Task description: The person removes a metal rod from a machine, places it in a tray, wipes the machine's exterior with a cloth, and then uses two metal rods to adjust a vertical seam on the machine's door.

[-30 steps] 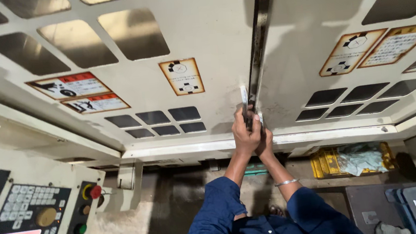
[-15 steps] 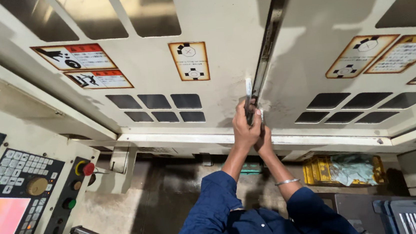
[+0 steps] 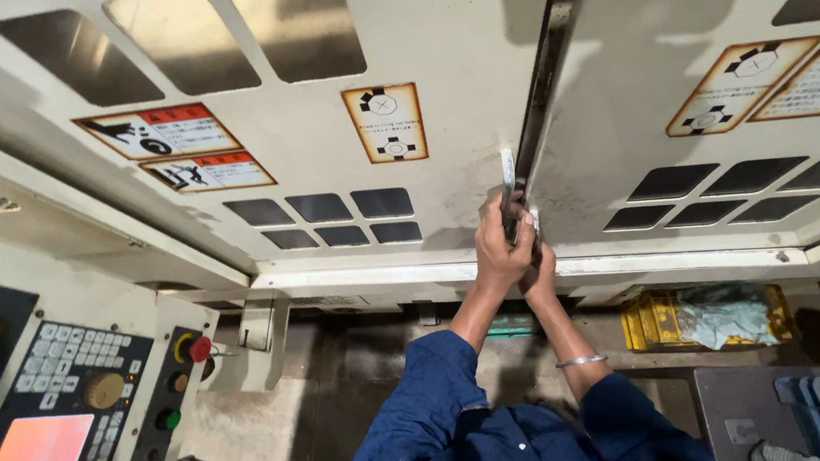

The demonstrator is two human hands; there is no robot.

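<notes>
We wrap our left hand (image 3: 501,252) tightly around the door handle (image 3: 509,184); our right hand (image 3: 538,267) grips just below it, fingers closed; the control panel (image 3: 61,419) sits well apart.

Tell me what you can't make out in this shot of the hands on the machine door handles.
Head view only:
- Door handle: lower part hidden by the left hand.
- Right hand: mostly behind the left hand; its grip cannot be told.
- Warning labels: print too small.
- Control panel: cut off by the left and bottom edges.
</notes>
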